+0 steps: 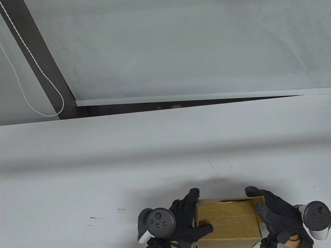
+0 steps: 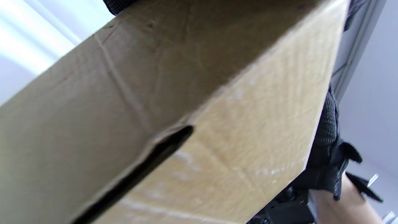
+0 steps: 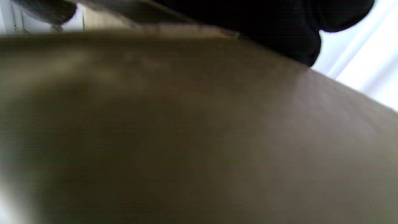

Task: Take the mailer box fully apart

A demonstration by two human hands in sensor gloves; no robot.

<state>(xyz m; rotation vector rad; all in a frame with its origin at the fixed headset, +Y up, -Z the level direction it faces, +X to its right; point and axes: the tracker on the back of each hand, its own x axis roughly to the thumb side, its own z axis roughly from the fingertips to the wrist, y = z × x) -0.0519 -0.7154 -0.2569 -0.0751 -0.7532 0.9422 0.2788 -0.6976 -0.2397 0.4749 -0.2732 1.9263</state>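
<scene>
A closed brown cardboard mailer box [image 1: 228, 224] sits at the near edge of the table, between my two gloved hands. My left hand [image 1: 189, 219] grips its left side, the thumb lying across the top and a finger reaching along the far left corner. My right hand [image 1: 268, 209] grips the right side, fingers over the far right corner. In the left wrist view the box [image 2: 155, 109] fills the frame, with a dark slot [image 2: 146, 161] along a fold. In the right wrist view the box wall [image 3: 186, 130] is blurred and very close, with a dark gloved finger [image 3: 279, 28] above it.
The white table [image 1: 128, 168] stretches wide to the left, right and far side of the box. Beyond its far edge are a white wall, a dark post [image 1: 39, 60] and a hanging white cord [image 1: 30, 55].
</scene>
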